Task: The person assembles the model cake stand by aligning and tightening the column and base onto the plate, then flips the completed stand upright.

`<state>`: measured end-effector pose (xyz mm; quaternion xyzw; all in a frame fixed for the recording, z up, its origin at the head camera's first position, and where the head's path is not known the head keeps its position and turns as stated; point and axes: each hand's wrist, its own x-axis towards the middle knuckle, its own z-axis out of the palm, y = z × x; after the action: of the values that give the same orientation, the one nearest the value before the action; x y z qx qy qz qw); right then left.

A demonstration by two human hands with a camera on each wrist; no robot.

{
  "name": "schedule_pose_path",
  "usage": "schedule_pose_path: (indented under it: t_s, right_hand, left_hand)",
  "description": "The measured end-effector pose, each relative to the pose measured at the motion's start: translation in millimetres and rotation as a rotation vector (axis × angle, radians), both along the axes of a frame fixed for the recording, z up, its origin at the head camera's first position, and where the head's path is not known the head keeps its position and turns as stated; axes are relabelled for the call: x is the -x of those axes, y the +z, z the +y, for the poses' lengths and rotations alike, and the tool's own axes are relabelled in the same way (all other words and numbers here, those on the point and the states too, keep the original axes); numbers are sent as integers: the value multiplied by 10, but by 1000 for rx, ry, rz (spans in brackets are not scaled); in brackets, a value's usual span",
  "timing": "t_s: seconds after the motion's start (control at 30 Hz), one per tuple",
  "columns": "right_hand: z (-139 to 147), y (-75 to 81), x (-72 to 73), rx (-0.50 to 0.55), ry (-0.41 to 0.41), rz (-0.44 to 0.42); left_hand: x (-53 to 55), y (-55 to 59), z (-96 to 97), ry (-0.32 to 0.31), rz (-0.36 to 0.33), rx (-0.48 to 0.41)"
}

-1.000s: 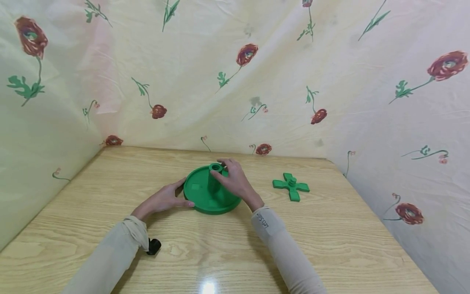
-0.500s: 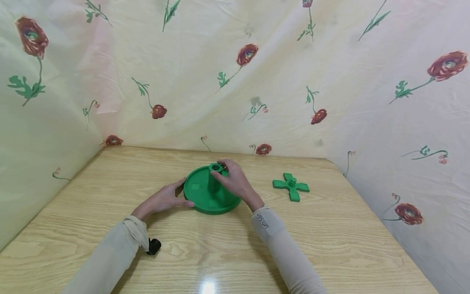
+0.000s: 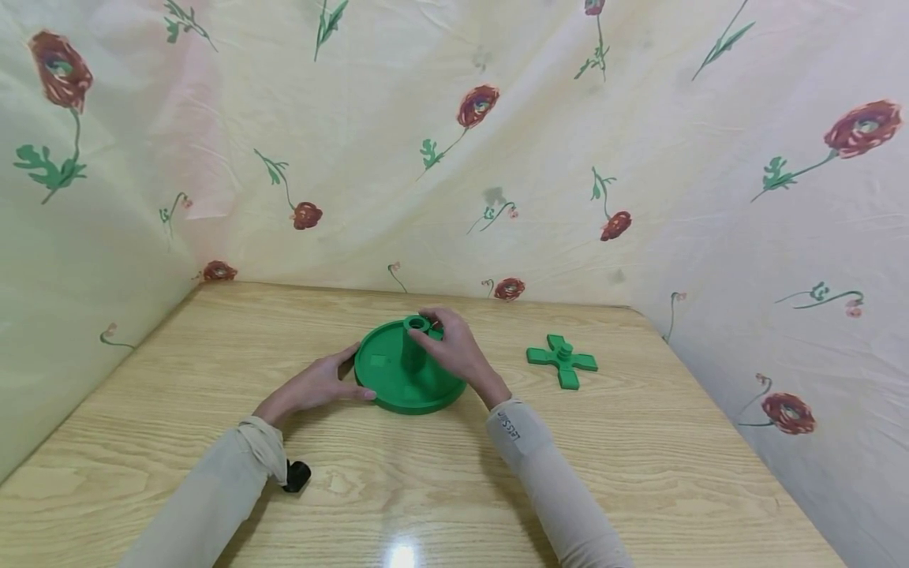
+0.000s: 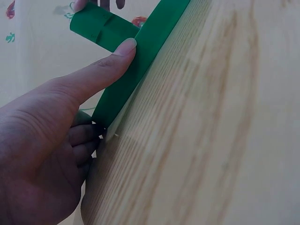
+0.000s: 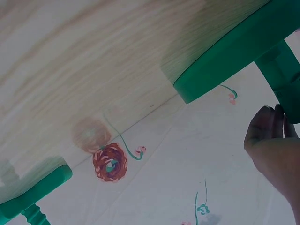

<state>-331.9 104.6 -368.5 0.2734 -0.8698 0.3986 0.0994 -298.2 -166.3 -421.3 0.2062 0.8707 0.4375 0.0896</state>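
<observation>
Green tray [image 3: 381, 382], hollow post [image 3: 413, 353] upright on it.
My left hand [image 3: 317, 384] grips the tray's edge; my right hand [image 3: 458, 347] clamps the post's top; green cross [image 3: 564, 368] lies apart, right.

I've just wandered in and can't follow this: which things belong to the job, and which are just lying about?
In the job:
Tray, gripped by the left hand
Post, held by the right hand

Lying about:
Cross, untouched, though its matching green hints it may belong
Black piece at the left sleeve, perhaps worn
</observation>
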Motion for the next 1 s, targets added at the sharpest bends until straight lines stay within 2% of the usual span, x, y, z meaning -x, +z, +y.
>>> schedule_pose_path:
  t_s: [0.13,0.4,0.67,1.0]
  right_hand:
    - [-3,-2,-8,-2,-20,-10]
    - [10,-10,0,17,33,11]
    - [0,-3,-17,-26,-25,-5]
    - [13,0,9,-10,65,11]
  left_hand:
    - [0,-5,-2,-3,6,-4]
    - [-9,1,7,9,0,7]
    - [1,-10,5,10,5,11]
    - [4,8,3,14,5,17]
